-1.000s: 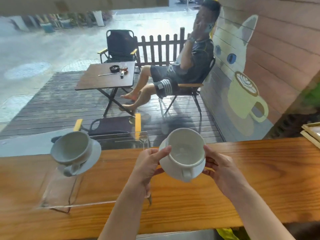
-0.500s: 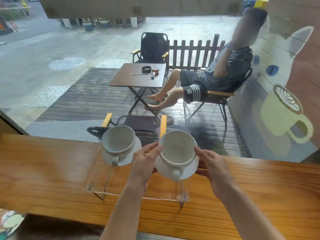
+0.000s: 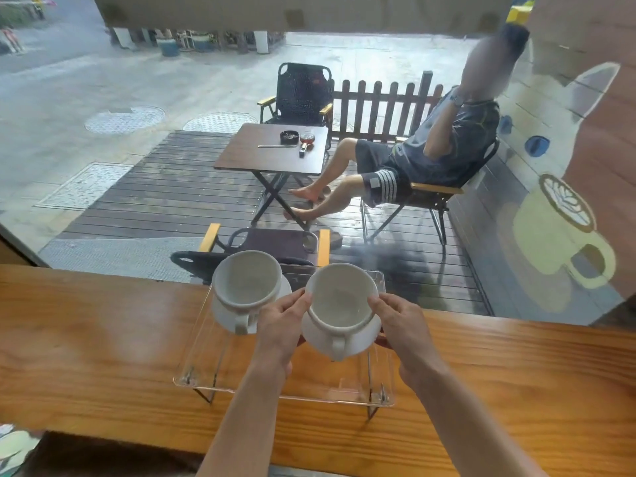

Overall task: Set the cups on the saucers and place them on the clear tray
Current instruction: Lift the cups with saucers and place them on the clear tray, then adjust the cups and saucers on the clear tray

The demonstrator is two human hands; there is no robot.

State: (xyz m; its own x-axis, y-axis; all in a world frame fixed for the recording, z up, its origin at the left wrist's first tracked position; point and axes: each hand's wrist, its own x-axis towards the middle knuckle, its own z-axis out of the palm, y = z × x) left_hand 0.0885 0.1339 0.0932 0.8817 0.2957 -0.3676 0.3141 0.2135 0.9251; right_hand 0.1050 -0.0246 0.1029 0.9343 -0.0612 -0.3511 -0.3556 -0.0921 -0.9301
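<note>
A clear tray (image 3: 275, 383) on short legs stands on the wooden counter (image 3: 103, 356). On its left part sits a white cup (image 3: 246, 284) on a white saucer (image 3: 223, 316), handle toward me. Over the tray's right part a second white cup (image 3: 340, 297) rests on its saucer (image 3: 358, 339). My left hand (image 3: 280, 325) grips that saucer's left edge with the thumb at the cup's rim. On the other side my right hand (image 3: 401, 321) holds the saucer's right edge. I cannot tell if the saucer touches the tray.
A window runs along the counter's far edge. Beyond it are a wet deck, a folding table (image 3: 275, 154), chairs and a seated person (image 3: 430, 160). A painted cat and mug cover the wall at the right.
Both hands carried the second cup and saucer left, over the tray, beside the first cup. The camera view swung left with them.
</note>
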